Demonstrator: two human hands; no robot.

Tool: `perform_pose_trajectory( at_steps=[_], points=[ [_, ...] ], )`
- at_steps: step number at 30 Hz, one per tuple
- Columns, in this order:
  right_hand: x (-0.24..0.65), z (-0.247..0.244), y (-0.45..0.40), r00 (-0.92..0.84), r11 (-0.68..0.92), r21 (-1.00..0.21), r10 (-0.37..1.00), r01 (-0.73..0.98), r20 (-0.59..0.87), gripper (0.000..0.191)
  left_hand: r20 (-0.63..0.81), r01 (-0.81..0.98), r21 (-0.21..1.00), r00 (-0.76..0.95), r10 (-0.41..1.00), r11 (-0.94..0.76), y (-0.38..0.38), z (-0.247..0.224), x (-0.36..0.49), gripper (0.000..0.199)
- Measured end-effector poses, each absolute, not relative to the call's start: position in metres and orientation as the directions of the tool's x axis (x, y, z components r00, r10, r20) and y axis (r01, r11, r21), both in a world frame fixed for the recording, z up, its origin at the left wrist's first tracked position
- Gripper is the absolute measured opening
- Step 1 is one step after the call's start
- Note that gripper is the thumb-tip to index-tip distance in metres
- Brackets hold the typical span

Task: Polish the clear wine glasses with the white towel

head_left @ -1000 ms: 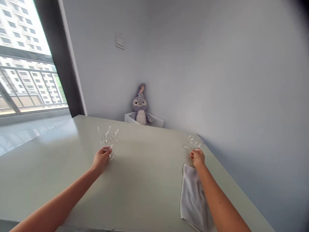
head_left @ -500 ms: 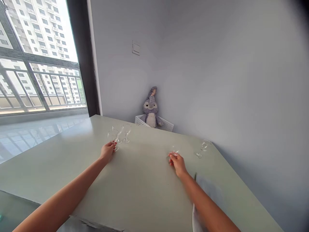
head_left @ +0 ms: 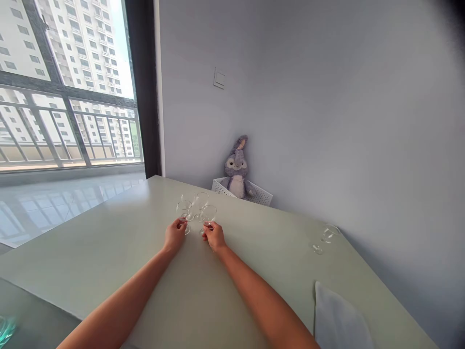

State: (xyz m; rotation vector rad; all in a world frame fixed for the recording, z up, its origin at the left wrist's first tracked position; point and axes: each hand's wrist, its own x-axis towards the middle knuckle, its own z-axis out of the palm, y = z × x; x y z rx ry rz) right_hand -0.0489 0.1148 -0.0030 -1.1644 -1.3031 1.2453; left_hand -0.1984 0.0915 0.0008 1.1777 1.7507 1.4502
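A pale green table [head_left: 90, 237] carries clustered stemmed glasses [head_left: 196, 208], one lone glass [head_left: 327, 235], and a white cloth [head_left: 337, 317].

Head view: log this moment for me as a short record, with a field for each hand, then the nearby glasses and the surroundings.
left hand: holds a clear stemmed glass by the stem
right hand: holds a second stemmed glass by the stem
just behind: two more stemmed glasses
off to the right: a lone stemmed glass
surface: pale green table
nearby: white cloth, plush rabbit in a white basket
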Motion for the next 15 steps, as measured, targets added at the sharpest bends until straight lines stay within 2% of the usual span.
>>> perform_pose_trajectory(
  at_steps=[9,12,15],
  points=[
    [-0.077,0.001,0.119,-0.074,-0.003,-1.000,0.997,0.014,-0.004,0.019,0.074,0.213,0.977,-0.434,0.898,0.023,0.101,-0.002,-0.205,0.036],
    [-0.049,0.000,0.119,0.066,-0.003,-1.000,0.998,-0.005,-0.003,0.024,0.049,0.184,0.982,-0.420,0.906,0.033,0.101,-0.006,-0.207,0.041],
    [0.027,0.003,0.126,0.334,0.021,-1.000,0.942,-0.018,0.014,0.026,0.056,0.152,0.988,-0.490,0.870,0.022,0.101,-0.008,-0.209,0.046]
  ],
)
